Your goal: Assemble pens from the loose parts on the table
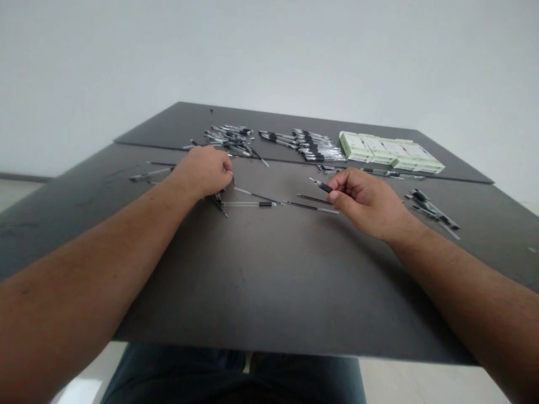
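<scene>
The fingers (337, 180) of the right hand (366, 202) are pinching a black pen (320, 186). The left hand (202, 171) is curling down, and I cannot tell if it is holding anything. More pens (252, 203) are lying between the hands on the dark bench (269, 280), and pen piles (315, 146) are sitting behind them, near pale green boxes (391, 152).

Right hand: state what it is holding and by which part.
The right hand holds a black pen barrel, pinched at one end, with the rest sticking out past the hand.

Plain white wall (269, 62), dark skirting board (23, 177), pale floor (17, 193), dark grey tabletop (261, 292).
</scene>
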The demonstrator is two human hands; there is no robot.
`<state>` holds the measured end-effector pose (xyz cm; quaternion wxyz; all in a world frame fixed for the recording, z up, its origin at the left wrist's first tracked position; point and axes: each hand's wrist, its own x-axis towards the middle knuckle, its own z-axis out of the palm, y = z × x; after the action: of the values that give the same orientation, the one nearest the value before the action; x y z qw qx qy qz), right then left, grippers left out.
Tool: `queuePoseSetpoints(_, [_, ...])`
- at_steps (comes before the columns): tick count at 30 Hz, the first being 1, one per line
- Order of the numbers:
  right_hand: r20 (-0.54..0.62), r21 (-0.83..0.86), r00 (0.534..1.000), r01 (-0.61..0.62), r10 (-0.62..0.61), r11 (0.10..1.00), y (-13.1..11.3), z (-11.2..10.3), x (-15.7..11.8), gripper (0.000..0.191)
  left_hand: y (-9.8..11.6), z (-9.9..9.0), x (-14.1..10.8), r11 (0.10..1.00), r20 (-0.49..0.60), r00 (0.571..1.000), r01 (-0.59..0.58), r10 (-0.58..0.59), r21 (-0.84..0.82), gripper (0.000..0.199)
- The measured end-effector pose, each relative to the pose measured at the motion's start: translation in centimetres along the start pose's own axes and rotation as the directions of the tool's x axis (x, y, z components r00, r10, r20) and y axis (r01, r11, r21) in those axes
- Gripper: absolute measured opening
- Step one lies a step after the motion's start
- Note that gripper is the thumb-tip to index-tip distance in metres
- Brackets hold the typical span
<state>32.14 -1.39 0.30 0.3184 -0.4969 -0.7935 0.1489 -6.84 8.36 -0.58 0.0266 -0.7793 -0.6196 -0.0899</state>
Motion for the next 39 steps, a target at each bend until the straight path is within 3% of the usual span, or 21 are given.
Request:
queuePoseSetpoints(4, [-0.003, -0.007, 1.0, 0.013, -0.013, 1.0, -0.1, 0.1, 0.0, 0.018, 0.5, 0.2, 0.0, 0.986, 0.068, 0.997, -0.037, 0.027, 0.161, 0.044])
queuePoseSetpoints(11, [0.014, -0.004, 0.999, 0.03, -0.03, 1.0, 0.1, 0.1, 0.1, 0.018, 0.2, 0.4, 0.3, 0.973, 0.111, 0.989, -0.118, 0.098, 0.196, 0.048])
queuePoseSetpoints(21, [0.026, 0.012, 0.999, 0.033, -0.034, 0.999, -0.1, 0.2, 0.1, 0.018, -1.4, 0.8, 0.8, 0.992, 0.076, 0.997, -0.032, 0.023, 0.123, 0.052])
queuePoseSetpoints(31, [0.04, 0.014, 0.997, 0.06, -0.06, 0.998, -0.3, 0.1, 0.0, 0.015, 0.4, 0.6, 0.3, 0.98, 0.101, 0.994, 0.029, -0.05, 0.198, 0.05])
queuePoseSetpoints(39, [0.061, -0.015, 0.996, 0.059, -0.058, 0.998, -0.2, 0.3, 0.0, 0.016, 0.7, 0.3, 0.0, 0.97, 0.135, 0.991, -0.008, -0.026, 0.243, 0.047])
